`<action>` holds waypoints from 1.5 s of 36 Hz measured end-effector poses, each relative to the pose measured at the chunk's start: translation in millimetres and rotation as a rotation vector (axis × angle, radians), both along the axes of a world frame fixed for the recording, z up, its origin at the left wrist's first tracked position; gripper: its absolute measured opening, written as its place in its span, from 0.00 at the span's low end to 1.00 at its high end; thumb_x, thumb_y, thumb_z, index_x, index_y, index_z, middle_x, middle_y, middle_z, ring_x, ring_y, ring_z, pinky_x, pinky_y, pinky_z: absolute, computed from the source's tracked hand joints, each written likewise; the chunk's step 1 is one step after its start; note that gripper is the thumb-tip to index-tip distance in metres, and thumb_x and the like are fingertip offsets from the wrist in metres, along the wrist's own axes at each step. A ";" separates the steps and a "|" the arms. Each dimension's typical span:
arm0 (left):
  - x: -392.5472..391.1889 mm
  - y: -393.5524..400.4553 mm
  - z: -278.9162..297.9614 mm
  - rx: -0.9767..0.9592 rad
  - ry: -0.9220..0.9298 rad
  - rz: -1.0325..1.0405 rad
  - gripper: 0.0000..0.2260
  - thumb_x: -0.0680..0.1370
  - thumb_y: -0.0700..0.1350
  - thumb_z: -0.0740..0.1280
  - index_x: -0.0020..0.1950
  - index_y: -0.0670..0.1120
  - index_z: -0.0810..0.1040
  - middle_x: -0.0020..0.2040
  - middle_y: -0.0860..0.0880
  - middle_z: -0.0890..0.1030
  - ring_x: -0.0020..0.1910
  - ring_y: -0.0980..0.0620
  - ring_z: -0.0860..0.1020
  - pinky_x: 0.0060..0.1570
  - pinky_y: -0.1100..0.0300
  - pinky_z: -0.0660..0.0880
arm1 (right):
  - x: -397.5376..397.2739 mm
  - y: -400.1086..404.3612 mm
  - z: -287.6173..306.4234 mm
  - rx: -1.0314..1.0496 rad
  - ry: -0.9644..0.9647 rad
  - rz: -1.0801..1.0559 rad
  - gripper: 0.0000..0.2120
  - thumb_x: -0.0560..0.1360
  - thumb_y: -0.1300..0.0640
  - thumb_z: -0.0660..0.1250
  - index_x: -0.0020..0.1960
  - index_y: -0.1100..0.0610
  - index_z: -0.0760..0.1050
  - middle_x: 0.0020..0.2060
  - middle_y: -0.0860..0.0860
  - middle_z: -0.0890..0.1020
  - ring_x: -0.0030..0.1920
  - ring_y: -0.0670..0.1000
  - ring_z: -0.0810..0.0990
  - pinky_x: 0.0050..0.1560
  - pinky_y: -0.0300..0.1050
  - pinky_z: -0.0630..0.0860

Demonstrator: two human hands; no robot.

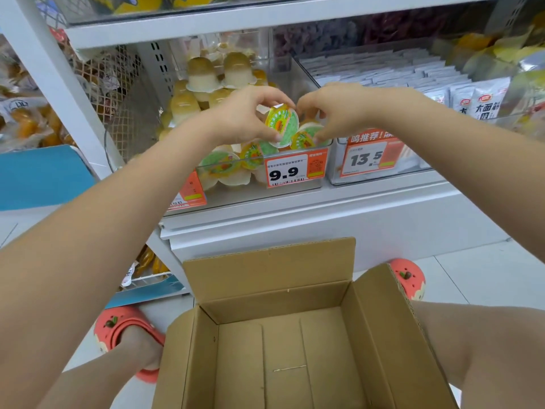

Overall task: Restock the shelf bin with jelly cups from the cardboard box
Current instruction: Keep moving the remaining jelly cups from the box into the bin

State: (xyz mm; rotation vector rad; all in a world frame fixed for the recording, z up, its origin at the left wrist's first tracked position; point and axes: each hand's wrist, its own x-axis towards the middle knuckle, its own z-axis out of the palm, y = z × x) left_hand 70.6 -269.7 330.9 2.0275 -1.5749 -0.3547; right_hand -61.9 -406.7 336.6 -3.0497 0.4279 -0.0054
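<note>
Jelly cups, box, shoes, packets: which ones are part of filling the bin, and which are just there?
Part of the job:
- jelly cup, held by the left hand
- right hand, touching cups in the bin
- shelf bin
- cardboard box, looks empty

Just there:
- white packets
- price tags
- pink shoes

We read "9.9" on the orange price tag (296,170) clipped to the jelly cup bin (259,184). The neighbouring bin's tag (370,156) shows "13.5" under the characters "鸣推荐!". White snack packets (483,103) carry "大面筋". Jelly lid print stays illegible.
</note>
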 end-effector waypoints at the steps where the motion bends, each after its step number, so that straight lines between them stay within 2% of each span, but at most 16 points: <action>1: -1.7 0.1 -1.2 -0.014 -0.042 0.008 0.23 0.71 0.39 0.74 0.64 0.53 0.75 0.59 0.54 0.73 0.53 0.55 0.74 0.51 0.63 0.71 | 0.7 -0.9 -0.5 0.011 -0.004 -0.002 0.23 0.72 0.55 0.72 0.65 0.51 0.70 0.56 0.50 0.77 0.53 0.51 0.73 0.50 0.46 0.69; 4: -3.5 2.6 -5.7 -0.037 -0.044 0.006 0.26 0.72 0.39 0.73 0.68 0.53 0.72 0.59 0.56 0.72 0.52 0.58 0.73 0.47 0.67 0.70 | -0.8 -0.8 -0.5 0.184 -0.043 -0.013 0.25 0.72 0.50 0.71 0.66 0.53 0.70 0.57 0.47 0.76 0.58 0.49 0.74 0.55 0.43 0.69; 8: 2.2 10.7 -11.8 -0.004 0.027 -0.036 0.36 0.68 0.36 0.75 0.73 0.52 0.66 0.62 0.55 0.71 0.57 0.57 0.75 0.58 0.63 0.74 | 1.7 7.4 -6.7 0.453 -0.224 -0.037 0.23 0.73 0.49 0.71 0.65 0.54 0.72 0.57 0.46 0.79 0.58 0.45 0.77 0.59 0.39 0.72; 11: 4.7 13.7 -12.9 0.008 0.043 0.016 0.45 0.66 0.35 0.77 0.76 0.52 0.55 0.60 0.51 0.70 0.49 0.59 0.78 0.49 0.67 0.76 | 8.4 15.4 -15.2 0.566 -0.310 -0.018 0.25 0.72 0.54 0.73 0.67 0.55 0.72 0.58 0.49 0.80 0.56 0.45 0.78 0.60 0.39 0.74; 15: 5.2 16.6 -13.9 0.010 -0.016 0.089 0.41 0.67 0.38 0.76 0.74 0.47 0.57 0.57 0.50 0.71 0.51 0.54 0.77 0.49 0.64 0.73 | 15.4 18.5 -21.6 0.477 -0.358 -0.015 0.22 0.70 0.56 0.74 0.63 0.50 0.75 0.53 0.49 0.79 0.49 0.47 0.78 0.57 0.48 0.76; 20: 5.4 20.2 -13.9 0.003 -0.005 0.066 0.31 0.69 0.35 0.75 0.67 0.44 0.64 0.54 0.49 0.74 0.51 0.54 0.77 0.47 0.68 0.73 | 19.4 16.8 -20.2 0.345 -0.348 -0.002 0.20 0.71 0.56 0.74 0.60 0.48 0.74 0.50 0.47 0.74 0.37 0.37 0.69 0.45 0.40 0.67; 24: 9.8 21.9 -17.0 -0.016 0.077 0.081 0.28 0.69 0.32 0.73 0.66 0.42 0.67 0.53 0.48 0.76 0.54 0.52 0.78 0.55 0.60 0.73 | 17.8 18.8 -23.5 0.288 -0.370 -0.045 0.18 0.71 0.52 0.72 0.59 0.46 0.72 0.51 0.47 0.77 0.42 0.46 0.72 0.48 0.48 0.74; 27: 11.1 22.3 -19.6 -0.017 0.081 0.079 0.28 0.70 0.32 0.72 0.67 0.42 0.68 0.55 0.48 0.76 0.55 0.53 0.77 0.54 0.66 0.73 | 15.4 24.5 -28.3 0.232 -0.397 -0.081 0.18 0.72 0.50 0.70 0.60 0.46 0.70 0.51 0.45 0.77 0.49 0.50 0.74 0.52 0.53 0.74; 31: 4.2 20.6 -21.1 -0.003 0.078 0.047 0.30 0.70 0.36 0.72 0.71 0.45 0.67 0.56 0.51 0.75 0.54 0.57 0.75 0.52 0.73 0.71 | 11.6 32.8 -36.9 0.084 -0.399 -0.115 0.20 0.75 0.50 0.67 0.65 0.45 0.67 0.59 0.48 0.78 0.60 0.55 0.75 0.66 0.60 0.63; 35: -2.6 13.5 -25.6 -0.083 0.145 0.101 0.19 0.70 0.44 0.74 0.59 0.47 0.74 0.45 0.56 0.79 0.42 0.60 0.78 0.53 0.62 0.77 | 6.1 33.7 -40.0 0.038 -0.377 -0.099 0.24 0.75 0.51 0.67 0.69 0.46 0.66 0.59 0.49 0.79 0.60 0.56 0.75 0.72 0.63 0.53; 37: -3.1 10.9 -28.0 -0.111 0.107 0.137 0.17 0.71 0.42 0.73 0.58 0.46 0.75 0.45 0.54 0.79 0.43 0.57 0.78 0.54 0.57 0.77 | 4.2 31.7 -38.6 0.011 -0.347 -0.091 0.26 0.73 0.51 0.69 0.69 0.47 0.65 0.60 0.51 0.78 0.61 0.57 0.75 0.70 0.59 0.56; 39: -3.0 11.0 -27.5 -0.106 0.112 0.146 0.18 0.71 0.42 0.73 0.60 0.45 0.76 0.49 0.51 0.79 0.46 0.54 0.78 0.54 0.58 0.77 | 0.5 28.3 -35.0 -0.037 -0.330 -0.115 0.26 0.73 0.50 0.70 0.68 0.50 0.67 0.58 0.54 0.79 0.60 0.58 0.75 0.64 0.52 0.64; 43: -3.7 12.0 -21.7 -0.109 0.109 0.126 0.19 0.72 0.39 0.73 0.62 0.45 0.75 0.51 0.51 0.77 0.39 0.61 0.75 0.42 0.75 0.73 | -9.9 23.8 -31.3 -0.132 -0.296 -0.151 0.20 0.74 0.49 0.68 0.63 0.55 0.73 0.56 0.58 0.78 0.58 0.60 0.75 0.54 0.50 0.69; 46: -4.3 9.1 -18.0 -0.119 0.080 0.132 0.20 0.72 0.37 0.72 0.63 0.46 0.75 0.53 0.52 0.75 0.36 0.63 0.74 0.34 0.78 0.69 | -12.7 23.9 -35.8 -0.137 -0.330 -0.118 0.18 0.75 0.53 0.68 0.62 0.57 0.74 0.56 0.57 0.77 0.59 0.61 0.73 0.52 0.53 0.71; 49: -2.8 6.8 -14.9 -0.092 0.089 0.122 0.23 0.73 0.36 0.71 0.66 0.48 0.73 0.56 0.52 0.74 0.38 0.64 0.75 0.37 0.77 0.70 | -13.3 24.6 -37.9 -0.130 -0.363 -0.138 0.16 0.74 0.54 0.69 0.60 0.57 0.77 0.56 0.56 0.77 0.60 0.59 0.73 0.50 0.51 0.71; 54: 0.8 6.4 -17.2 -0.100 0.112 0.104 0.24 0.73 0.35 0.70 0.67 0.48 0.71 0.64 0.50 0.74 0.57 0.60 0.71 0.48 0.75 0.71 | -13.2 28.3 -38.4 -0.061 -0.431 -0.226 0.16 0.74 0.55 0.69 0.61 0.54 0.79 0.55 0.59 0.80 0.57 0.61 0.75 0.50 0.51 0.72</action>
